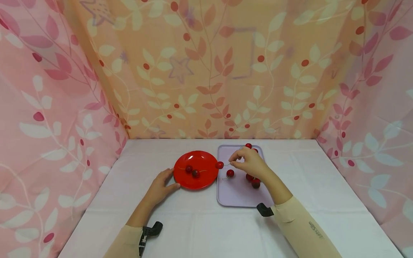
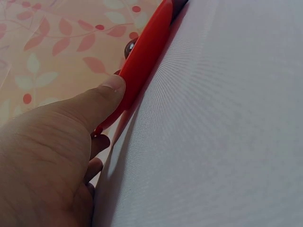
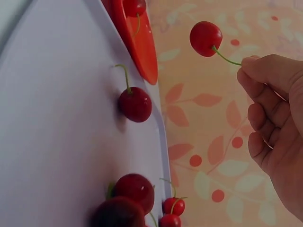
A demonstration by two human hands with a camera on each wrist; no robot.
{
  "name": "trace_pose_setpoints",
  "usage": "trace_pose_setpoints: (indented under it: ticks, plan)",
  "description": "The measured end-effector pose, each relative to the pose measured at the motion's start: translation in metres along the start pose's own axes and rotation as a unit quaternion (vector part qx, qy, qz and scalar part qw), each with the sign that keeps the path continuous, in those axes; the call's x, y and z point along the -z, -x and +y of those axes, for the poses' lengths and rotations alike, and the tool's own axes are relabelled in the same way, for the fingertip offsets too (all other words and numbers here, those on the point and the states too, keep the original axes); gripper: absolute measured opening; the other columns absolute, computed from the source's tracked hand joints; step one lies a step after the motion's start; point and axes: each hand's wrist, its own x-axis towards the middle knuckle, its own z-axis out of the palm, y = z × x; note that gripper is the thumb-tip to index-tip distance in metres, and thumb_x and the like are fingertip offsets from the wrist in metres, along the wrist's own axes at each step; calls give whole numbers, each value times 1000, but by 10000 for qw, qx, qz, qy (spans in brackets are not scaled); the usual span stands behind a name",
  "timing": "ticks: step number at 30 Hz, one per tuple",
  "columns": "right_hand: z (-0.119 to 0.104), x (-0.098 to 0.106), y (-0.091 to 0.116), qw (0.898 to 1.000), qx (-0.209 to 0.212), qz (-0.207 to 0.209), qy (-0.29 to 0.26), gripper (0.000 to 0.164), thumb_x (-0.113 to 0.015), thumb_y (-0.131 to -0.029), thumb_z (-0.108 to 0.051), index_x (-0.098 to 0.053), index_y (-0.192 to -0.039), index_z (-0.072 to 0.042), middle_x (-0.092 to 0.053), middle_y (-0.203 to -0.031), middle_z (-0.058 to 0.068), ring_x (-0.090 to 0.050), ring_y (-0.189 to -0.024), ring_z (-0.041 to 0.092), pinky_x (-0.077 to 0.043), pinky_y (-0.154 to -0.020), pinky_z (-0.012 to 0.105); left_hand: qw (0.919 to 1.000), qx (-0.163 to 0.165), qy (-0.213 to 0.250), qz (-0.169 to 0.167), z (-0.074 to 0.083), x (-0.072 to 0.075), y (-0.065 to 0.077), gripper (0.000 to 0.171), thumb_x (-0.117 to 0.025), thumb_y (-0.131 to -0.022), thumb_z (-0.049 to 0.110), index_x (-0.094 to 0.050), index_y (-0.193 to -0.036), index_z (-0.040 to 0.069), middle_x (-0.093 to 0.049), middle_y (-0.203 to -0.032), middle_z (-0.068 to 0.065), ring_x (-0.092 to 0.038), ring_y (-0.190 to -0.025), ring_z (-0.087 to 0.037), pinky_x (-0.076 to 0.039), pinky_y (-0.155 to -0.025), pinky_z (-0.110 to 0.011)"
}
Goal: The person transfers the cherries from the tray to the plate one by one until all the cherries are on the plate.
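Observation:
My right hand (image 1: pixel 251 164) pinches the thin green stem of a red cherry (image 3: pixel 205 39) between thumb and forefinger. That cherry hangs in the air by the plate's right edge, where the lilac tray (image 1: pixel 237 197) begins. At the left rim of the round red plate (image 1: pixel 202 182), my left hand (image 1: pixel 159 189) holds on, its thumb (image 2: pixel 112 82) against the edge. Two dark cherries with stems, one of them a cherry (image 1: pixel 195 173) near the centre, lie on the plate. Below the right hand, a single cherry (image 3: pixel 135 104) rests on the tray.
Several more cherries (image 1: pixel 255 184) lie on the tray's right side, partly hidden by the right forearm, and others (image 1: pixel 248 146) at its far edge. A white cloth (image 1: pixel 193 229) covers the table. Leaf-patterned curtains (image 1: pixel 206 71) stand behind and on both sides.

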Motion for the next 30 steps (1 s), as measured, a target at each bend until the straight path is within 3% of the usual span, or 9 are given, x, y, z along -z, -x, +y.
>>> trace_pose_setpoints:
  ticks: [4,9,30]
  plan:
    - [-5,-3,-14,9999,-47,-110,-44,8,-79,-90,-17,-80,-94,-23,-71,-90,-12,-60,-96,26,-50,-84,40,10000,-68,-42,5,-1,0,0,81,-81,-88,40,-46,-155,15,-46,-159,-12,-32,-152,-36,-30,-119,-62]
    - [-12,-9,-29,9994,-195,-234,-148,6,-78,-91,-18,-81,-96,-21,-70,-90,-8,-60,-101,35,-50,-84,39,10000,-60,-18,-15,-1,0,0,82,-81,-88,41,-45,-156,14,-45,-159,-13,-32,-152,-37,-29,-120,-63]
    - [-12,-56,-72,9957,-710,-503,-320,5,-78,-92,-20,-79,-95,-23,-71,-90,-7,-57,-92,21,-53,-78,32,10000,26,-63,-35,-1,1,1,83,-81,-87,41,-44,-156,14,-44,-160,-12,-32,-152,-37,-28,-120,-63]
